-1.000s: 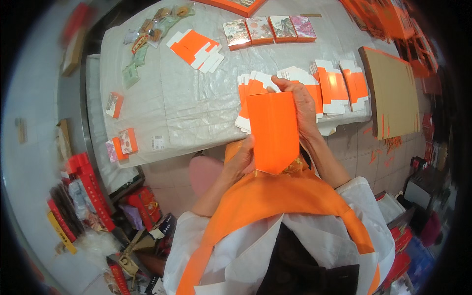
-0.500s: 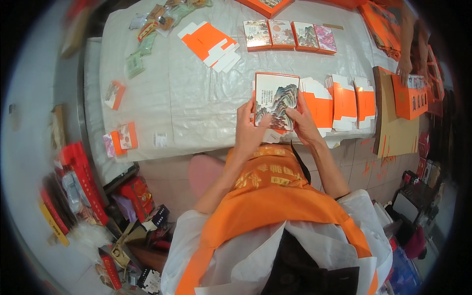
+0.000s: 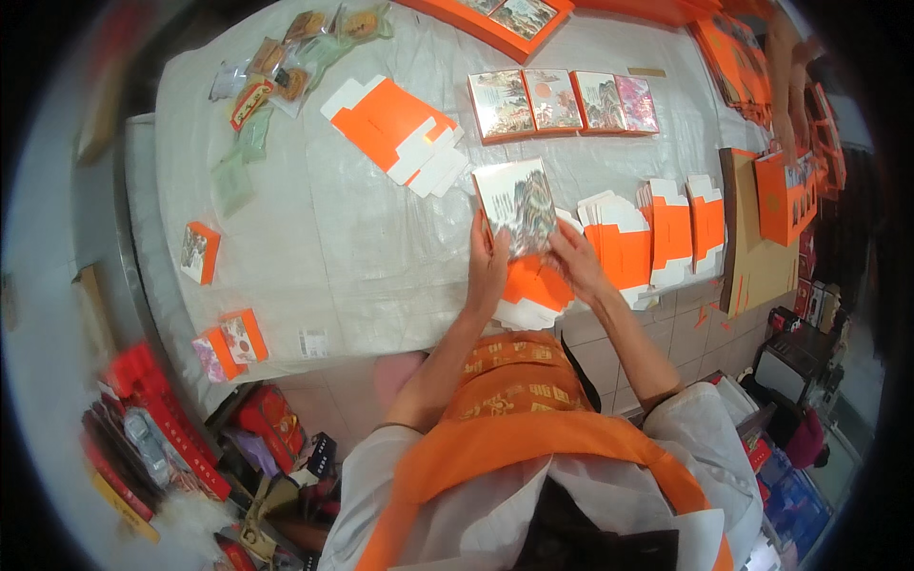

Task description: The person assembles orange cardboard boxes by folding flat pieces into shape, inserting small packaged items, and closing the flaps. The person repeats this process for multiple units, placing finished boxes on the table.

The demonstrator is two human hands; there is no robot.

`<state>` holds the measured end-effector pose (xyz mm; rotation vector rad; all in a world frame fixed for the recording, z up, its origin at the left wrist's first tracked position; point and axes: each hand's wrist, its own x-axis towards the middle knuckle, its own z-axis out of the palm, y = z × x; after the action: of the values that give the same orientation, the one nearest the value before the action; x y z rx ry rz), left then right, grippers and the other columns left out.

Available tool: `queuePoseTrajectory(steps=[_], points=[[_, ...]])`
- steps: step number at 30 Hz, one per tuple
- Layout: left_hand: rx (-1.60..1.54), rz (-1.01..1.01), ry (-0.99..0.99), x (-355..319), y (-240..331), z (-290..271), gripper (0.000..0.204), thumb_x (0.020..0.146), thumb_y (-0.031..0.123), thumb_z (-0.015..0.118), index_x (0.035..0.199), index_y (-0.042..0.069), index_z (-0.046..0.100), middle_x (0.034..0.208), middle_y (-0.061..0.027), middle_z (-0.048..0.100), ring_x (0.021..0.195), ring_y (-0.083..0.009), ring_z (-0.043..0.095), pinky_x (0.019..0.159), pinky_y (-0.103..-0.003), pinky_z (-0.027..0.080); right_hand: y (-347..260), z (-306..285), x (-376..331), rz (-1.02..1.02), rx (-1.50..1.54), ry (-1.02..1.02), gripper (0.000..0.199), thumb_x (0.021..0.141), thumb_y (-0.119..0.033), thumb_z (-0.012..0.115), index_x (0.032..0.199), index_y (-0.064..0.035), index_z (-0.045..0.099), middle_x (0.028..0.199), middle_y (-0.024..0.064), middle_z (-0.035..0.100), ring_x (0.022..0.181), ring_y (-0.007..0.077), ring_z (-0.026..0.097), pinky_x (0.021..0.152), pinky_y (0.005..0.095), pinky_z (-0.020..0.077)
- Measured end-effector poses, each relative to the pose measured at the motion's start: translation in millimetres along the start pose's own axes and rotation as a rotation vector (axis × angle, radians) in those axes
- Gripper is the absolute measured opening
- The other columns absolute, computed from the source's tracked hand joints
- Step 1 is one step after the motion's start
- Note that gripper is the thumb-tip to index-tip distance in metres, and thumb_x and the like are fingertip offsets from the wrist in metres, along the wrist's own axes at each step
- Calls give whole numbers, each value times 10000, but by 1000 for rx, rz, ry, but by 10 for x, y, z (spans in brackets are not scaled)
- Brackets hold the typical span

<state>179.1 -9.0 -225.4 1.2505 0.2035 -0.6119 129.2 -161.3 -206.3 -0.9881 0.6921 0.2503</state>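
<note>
Both my hands hold a white box with a painted mountain landscape above the near part of the covered table, its face up and slightly tilted. My left hand grips the box's lower left side. At its lower right corner my right hand has its fingers closed on the edge. Below the box, partly hidden by it and my hands, lie flat orange-and-white cartons. To the right are more carton stacks, the nearest an orange one. Beyond the held box stands a row of printed boxes.
An unfolded orange carton and bagged round pastries lie at the far left. Small boxes stand near the left edge. An orange tray sits at the back. On the right, another person's hand touches an orange gift box.
The box has tilted and turned slightly in my hands. My right thumb has moved from its face to the lower corner. The whole view has shifted, showing more of the far table.
</note>
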Motion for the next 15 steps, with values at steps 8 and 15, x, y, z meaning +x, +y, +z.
queuePoseTrajectory(steps=[8, 15], points=[[338, -62, 168, 411, -169, -708, 433, 913, 229, 481, 1246, -42, 421, 1040, -70, 516, 935, -141, 473, 825, -263, 390, -509, -149, 1374, -109, 79, 1, 283, 930, -196, 501, 1159, -31, 493, 959, 30, 574, 785, 94, 555, 734, 224, 492], [99, -232, 192, 78, -300, -1066, 266, 915, 219, 499, 1068, 7, 541, 889, -8, 540, 797, -84, 481, 719, -237, 408, -762, -828, 1455, -178, 236, 113, 201, 897, -213, 554, 1028, -63, 523, 926, 15, 544, 809, 118, 543, 733, 263, 498]])
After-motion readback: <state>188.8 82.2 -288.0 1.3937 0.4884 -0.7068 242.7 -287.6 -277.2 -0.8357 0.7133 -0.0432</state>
